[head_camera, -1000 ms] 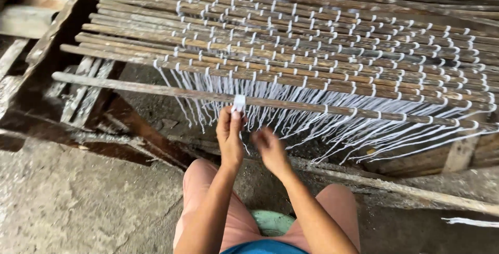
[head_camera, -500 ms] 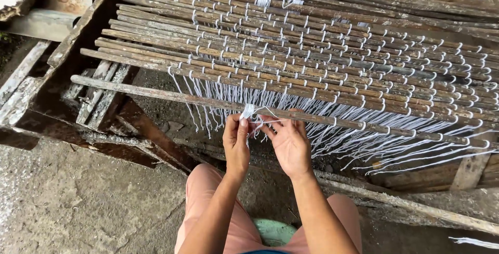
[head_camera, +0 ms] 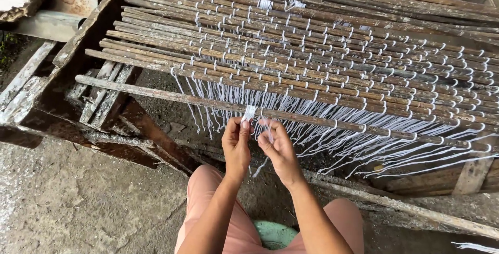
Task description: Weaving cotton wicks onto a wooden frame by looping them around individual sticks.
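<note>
White string (head_camera: 250, 112) pinched taut at the nearest stick (head_camera: 291, 115), a long brown pole lying crosswise at the near edge of the wooden frame (head_camera: 67, 51), many white strands hanging below it.

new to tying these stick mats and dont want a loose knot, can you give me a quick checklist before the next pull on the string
1. String pinched in left hand: ok, the white string runs up from its fingertips.
2. Right hand on the strands: ok, fingers are at the loose strands just below the stick, though slightly blurred.
3. String wrapped around the front stick: cannot tell, the hands and blur hide the wrap.
4. Front stick parallel to the tied sticks: ok, though a gap separates them.
5. Hanging strands untangled: not ok, they cross each other on the right.
</note>
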